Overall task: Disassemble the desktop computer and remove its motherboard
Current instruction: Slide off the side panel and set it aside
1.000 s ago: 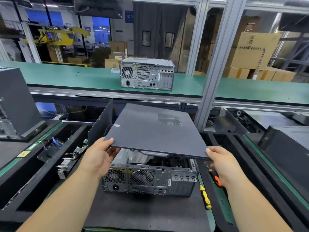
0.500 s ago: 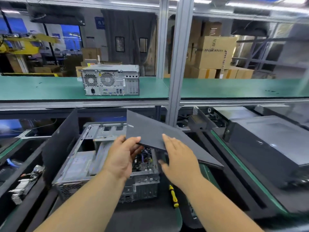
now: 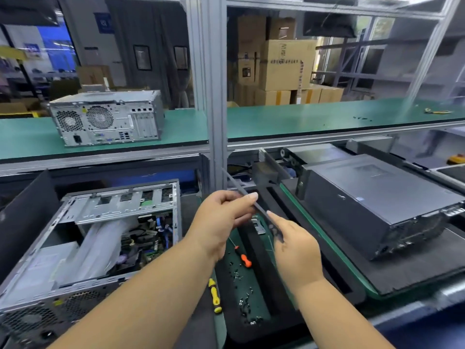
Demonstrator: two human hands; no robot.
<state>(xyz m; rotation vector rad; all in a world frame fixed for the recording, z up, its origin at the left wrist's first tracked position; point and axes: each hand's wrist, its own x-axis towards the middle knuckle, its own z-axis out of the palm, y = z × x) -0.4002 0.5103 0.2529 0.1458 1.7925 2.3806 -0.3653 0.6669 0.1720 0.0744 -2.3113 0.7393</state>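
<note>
We hold a dark side panel edge-on between both hands: our left hand pinches its far part, our right hand grips its near end. The opened desktop computer lies at left on the tabletop (its motherboard exposed inside). Two screwdrivers, yellow and orange, lie beneath our hands.

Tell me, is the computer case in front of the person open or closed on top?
Open. The computer case shows its inside parts and cables from above, and both hands hold the removed side panel edge-on to its right.
</note>
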